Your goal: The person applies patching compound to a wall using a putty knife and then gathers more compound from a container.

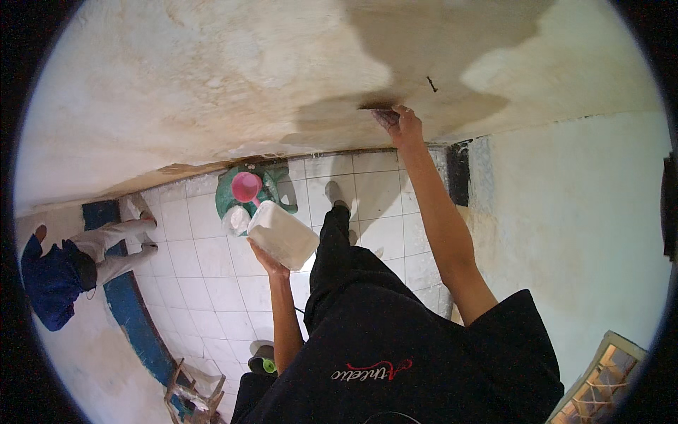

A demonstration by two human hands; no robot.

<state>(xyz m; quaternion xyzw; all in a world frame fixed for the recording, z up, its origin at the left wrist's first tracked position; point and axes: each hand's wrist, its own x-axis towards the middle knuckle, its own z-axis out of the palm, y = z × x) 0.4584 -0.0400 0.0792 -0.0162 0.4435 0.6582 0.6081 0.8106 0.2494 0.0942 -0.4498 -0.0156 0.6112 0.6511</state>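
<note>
My left hand [270, 260] supports a pale rectangular plastic tub [282, 237] from below and the side, held out in front of my body at waist height. The tub has off-white material inside. Up at the wall [212, 85], my right hand [404, 127] grips a thin, dark-edged flat scraper [374, 107], its fingers closed around it. The blade is seen nearly edge-on, at or very near the wall surface; exact contact cannot be told. The plaster is blotchy cream and tan, and my arm's shadow falls across it.
A green plastic stool [224, 189] on the tiled floor [219, 290] bears a pink dipper [246, 186] and a white bag [236, 220]. Another person [78, 265] stands at far left. A wooden stool [191, 392] and dark bucket [261, 357] are behind left. A dark hole-like mark [432, 85] shows near my right hand.
</note>
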